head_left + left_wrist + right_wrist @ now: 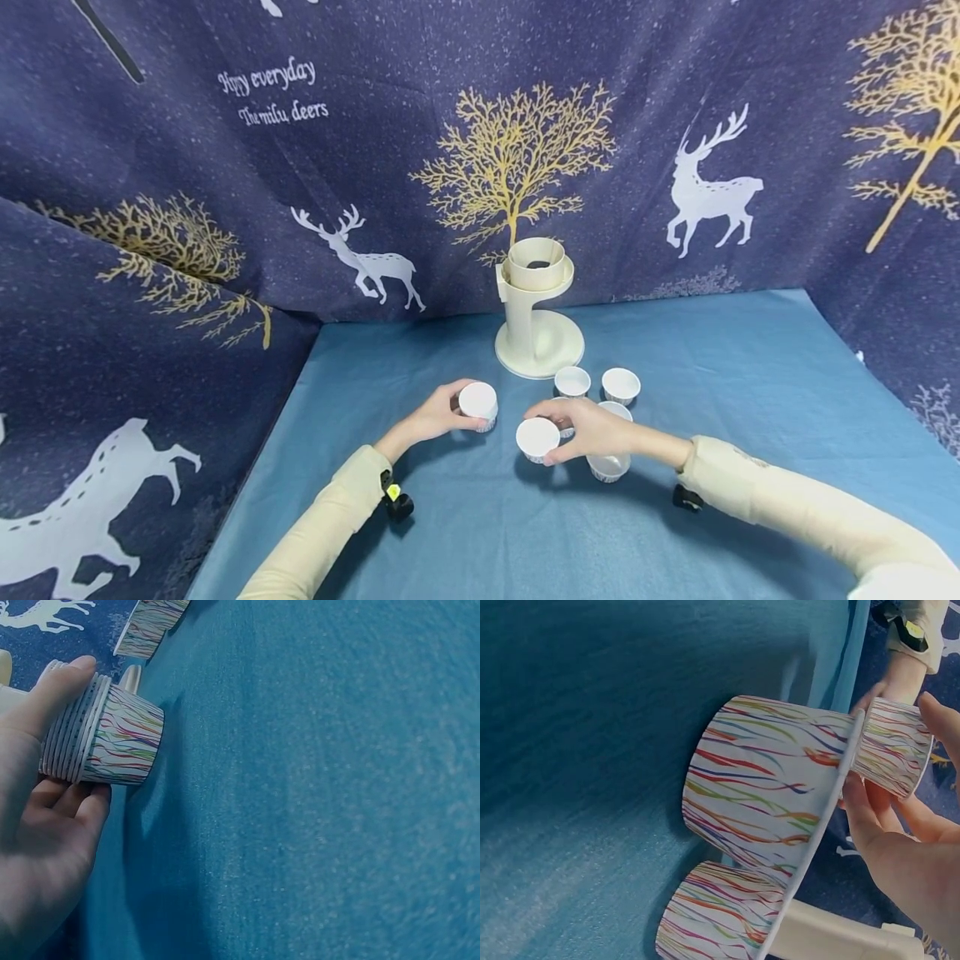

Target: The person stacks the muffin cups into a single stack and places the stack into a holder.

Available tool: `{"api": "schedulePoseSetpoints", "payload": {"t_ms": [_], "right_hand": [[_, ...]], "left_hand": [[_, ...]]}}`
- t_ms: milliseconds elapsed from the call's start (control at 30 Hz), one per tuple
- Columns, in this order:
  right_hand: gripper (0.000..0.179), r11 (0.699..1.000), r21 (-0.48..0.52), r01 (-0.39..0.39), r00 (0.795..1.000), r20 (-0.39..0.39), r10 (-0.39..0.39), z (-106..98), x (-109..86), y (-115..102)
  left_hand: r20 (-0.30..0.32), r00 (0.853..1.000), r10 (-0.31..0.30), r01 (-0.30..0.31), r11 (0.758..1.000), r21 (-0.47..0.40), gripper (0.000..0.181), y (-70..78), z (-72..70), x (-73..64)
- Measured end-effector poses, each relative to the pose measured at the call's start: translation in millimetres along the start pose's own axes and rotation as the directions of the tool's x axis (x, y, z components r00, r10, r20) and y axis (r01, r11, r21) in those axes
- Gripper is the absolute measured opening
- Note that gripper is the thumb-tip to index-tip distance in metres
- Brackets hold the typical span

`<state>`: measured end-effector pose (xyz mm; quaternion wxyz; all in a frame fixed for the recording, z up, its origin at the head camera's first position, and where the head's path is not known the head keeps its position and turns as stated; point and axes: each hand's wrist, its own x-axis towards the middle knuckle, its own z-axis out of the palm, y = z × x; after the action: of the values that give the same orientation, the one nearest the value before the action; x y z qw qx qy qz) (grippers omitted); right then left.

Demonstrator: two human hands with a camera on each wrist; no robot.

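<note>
My left hand [437, 414] grips a stack of nested paper cups [124, 735], white with colourful wavy stripes; several rims show in the left wrist view. Thumb and fingers lie on opposite sides of the rims. To the right, my right hand [596, 429] pinches a single striped paper cup [537, 440] between thumb and fingers, its mouth facing up. That cup [892, 746] appears beyond a nearer cup [769, 784] in the right wrist view. More paper cups stand around and behind the right hand, among them one at the back [572, 382] and one beneath the wrist [609, 468].
A cream stand [517, 329] with a round base and a ring holding an open cylinder [536, 262] stands at the back of the table. Blue cloth [480, 533] covers the tabletop. A dark blue curtain [375, 150] with deer and trees hangs behind and at the sides.
</note>
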<state>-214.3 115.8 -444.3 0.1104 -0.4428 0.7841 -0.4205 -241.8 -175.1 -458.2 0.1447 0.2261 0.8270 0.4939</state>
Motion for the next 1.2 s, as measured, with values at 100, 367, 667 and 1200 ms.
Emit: {"api": "schedulePoseSetpoints", "payload": {"t_ms": [100, 367, 667, 1200], "right_hand": [[0.054, 1.0, 0.021, 0.0, 1.0, 0.001, 0.0, -0.3, 2.2, -1.4], [0.05, 0.999, 0.05, -0.017, 1.0, 0.001, 0.017, -1.0, 8.5, -4.7], [0.049, 0.996, 0.069, -0.048, 0.999, 0.003, 0.048, -2.0, 13.5, -1.0], [0.048, 0.996, -0.034, -0.08, 0.996, -0.041, 0.078, -7.3, 23.8, -7.2]], "left_hand": [[0.013, 1.0, -0.001, 0.001, 1.0, 0.003, 0.058, 10.7, -0.9, -2.7], [0.01, 1.0, -0.007, 0.007, 0.999, 0.032, 0.057, 17.0, -2.7, -3.7], [0.026, 1.0, 0.004, -0.007, 0.995, 0.104, 0.056, 6.9, -3.1, 0.6], [-0.031, 0.999, 0.037, -0.03, 0.982, 0.185, 0.057, -13.2, 0.8, 6.1]]}}
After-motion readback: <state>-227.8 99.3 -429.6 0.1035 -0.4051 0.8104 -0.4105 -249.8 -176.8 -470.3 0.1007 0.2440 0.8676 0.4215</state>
